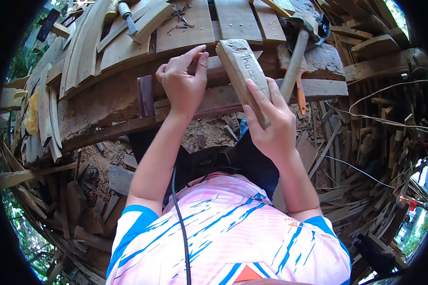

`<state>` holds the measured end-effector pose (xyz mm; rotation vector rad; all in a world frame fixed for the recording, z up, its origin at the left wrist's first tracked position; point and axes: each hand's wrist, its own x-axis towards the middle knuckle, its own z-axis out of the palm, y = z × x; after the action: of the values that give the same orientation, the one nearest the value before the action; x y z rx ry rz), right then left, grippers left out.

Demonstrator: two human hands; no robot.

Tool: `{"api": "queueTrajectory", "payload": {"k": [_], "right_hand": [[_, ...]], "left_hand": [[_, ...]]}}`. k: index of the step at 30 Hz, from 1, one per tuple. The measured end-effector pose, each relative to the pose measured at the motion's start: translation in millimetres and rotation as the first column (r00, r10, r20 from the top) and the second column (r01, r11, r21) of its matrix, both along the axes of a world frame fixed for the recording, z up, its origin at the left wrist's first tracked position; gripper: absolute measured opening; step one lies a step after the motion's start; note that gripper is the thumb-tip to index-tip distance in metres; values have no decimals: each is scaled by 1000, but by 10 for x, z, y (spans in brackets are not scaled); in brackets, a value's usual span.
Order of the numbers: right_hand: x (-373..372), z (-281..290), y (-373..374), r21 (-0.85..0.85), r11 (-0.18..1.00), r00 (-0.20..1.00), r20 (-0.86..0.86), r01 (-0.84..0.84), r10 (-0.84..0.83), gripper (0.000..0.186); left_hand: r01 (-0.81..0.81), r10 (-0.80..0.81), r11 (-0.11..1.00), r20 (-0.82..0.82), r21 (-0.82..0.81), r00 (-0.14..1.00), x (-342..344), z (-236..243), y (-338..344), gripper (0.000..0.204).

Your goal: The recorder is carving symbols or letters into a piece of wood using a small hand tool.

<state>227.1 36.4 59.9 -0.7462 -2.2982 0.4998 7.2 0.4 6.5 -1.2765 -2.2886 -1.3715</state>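
My right hand (272,121) is wrapped around the lower part of a long wooden block (241,66), pale and worn, with marks cut into its upper face. The block is tilted, its far end at the edge of the planked bench. To its left, my left hand (183,83) is raised over the front edge of the bench, thumb and forefinger brought close together. Anything between those fingertips is too small to make out. Loose nails (181,20) lie on a plank (190,35) beyond my left hand.
A tool with a pale handle and metal blade (127,18) rests on boards at the back left. A hammer (296,61) and an orange-handled tool (300,92) are at the right of the bench. Wood offcuts (121,179) and sawdust cover the ground; stacked scraps (390,152) stand right.
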Motion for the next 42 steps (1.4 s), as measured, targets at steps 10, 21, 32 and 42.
{"api": "queueTrajectory", "payload": {"k": [10,21,32,42], "right_hand": [[-38,-143,1,51,998,999,33,-26,24,57],[151,-172,142,-401,910,967,-254,-104,-2,56],[171,-464,78,-498,843,865,-495,-203,-85,58],[255,-635,162,-195,972,924,-380,-132,49,57]], "left_hand": [[18,-19,999,-44,-31,999,1,-5,-25,16],[81,-87,995,-101,-56,991,-38,48,-154,19],[411,-461,797,-7,-443,887,-330,459,98,24],[328,-482,735,-117,-594,868,-395,437,167,31]]}}
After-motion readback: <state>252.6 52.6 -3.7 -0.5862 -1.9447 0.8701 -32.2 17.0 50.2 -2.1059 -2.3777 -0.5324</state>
